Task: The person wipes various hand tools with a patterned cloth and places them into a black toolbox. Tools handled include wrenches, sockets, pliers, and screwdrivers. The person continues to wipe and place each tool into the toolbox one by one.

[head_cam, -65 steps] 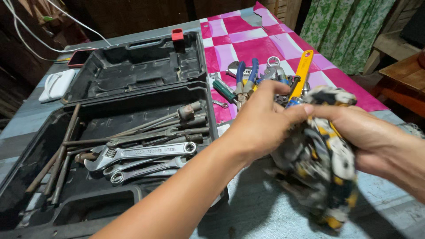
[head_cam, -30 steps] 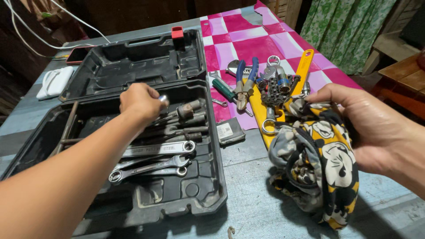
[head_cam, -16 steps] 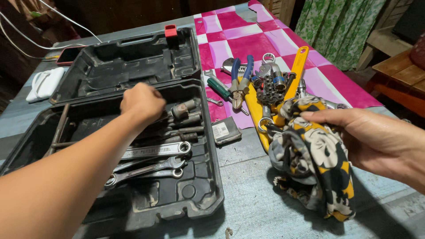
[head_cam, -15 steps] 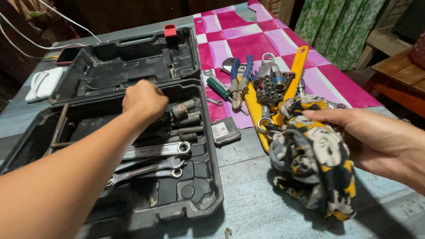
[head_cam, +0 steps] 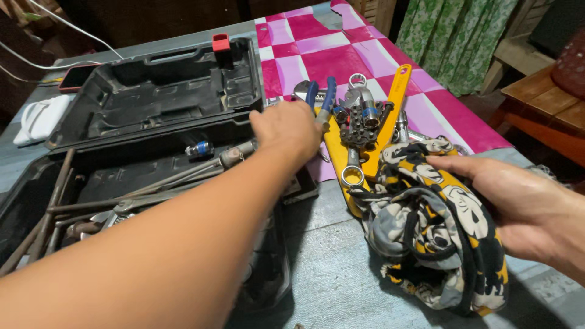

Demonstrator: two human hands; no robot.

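Observation:
My left hand reaches across the open black tool case to the pile of loose tools and hovers right by the blue-handled pliers. Its fingers curl downward out of sight, so a grip is not visible. A small socket with a blue band lies in the case's lower half among metal rods and wrenches. My right hand holds a bunched yellow, black and white patterned cloth on the grey table. A yellow-handled tool, a socket holder and a ring spanner lie beside the cloth.
A pink and white checked cloth covers the far part of the table. A white object and a phone lie left of the case lid. Wooden furniture and a green curtain stand to the right.
My left hand has left the case, where the blue-banded socket now lies, and moved right to the tool pile. My right hand stays on the cloth.

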